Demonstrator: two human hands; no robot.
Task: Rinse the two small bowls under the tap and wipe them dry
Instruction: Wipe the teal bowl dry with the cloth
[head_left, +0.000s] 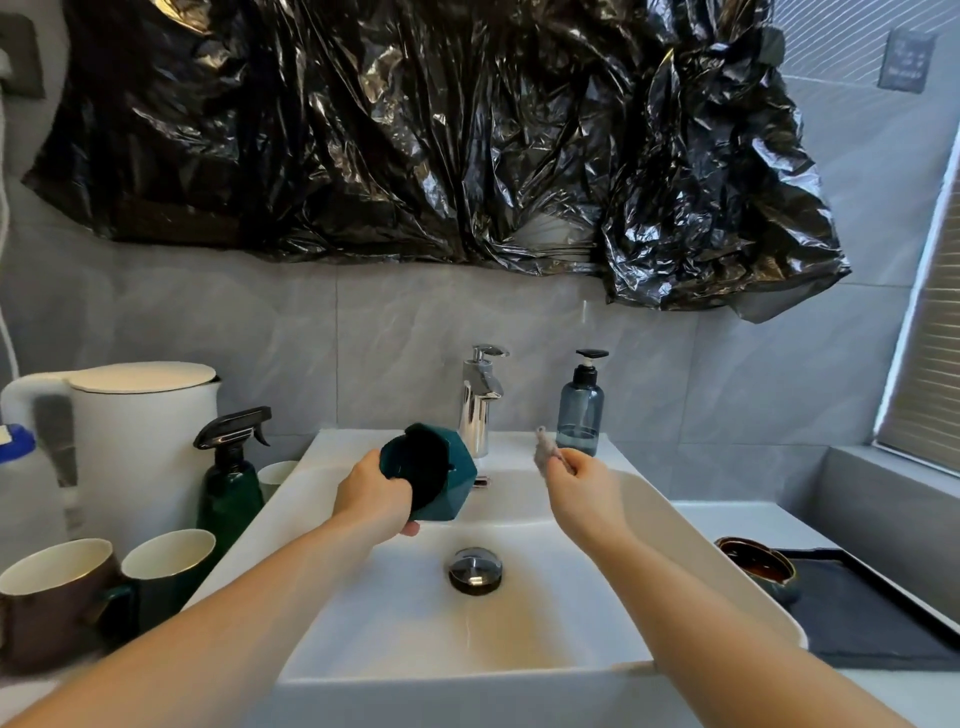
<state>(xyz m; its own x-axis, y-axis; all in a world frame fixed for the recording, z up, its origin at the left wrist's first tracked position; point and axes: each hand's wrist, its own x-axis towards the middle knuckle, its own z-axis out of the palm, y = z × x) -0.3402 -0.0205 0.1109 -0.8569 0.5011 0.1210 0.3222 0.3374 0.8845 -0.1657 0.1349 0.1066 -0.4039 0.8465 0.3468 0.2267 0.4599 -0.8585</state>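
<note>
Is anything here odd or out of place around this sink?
Yes: crumpled black plastic sheeting is stuck over the wall above the tap, where a mirror might hang. One corner droops at the right. Otherwise the sink area looks orderly; nothing seems spilled or broken.

white kettle (140, 436), spray bottle (231, 478), soap dispenser (581, 410)
</note>
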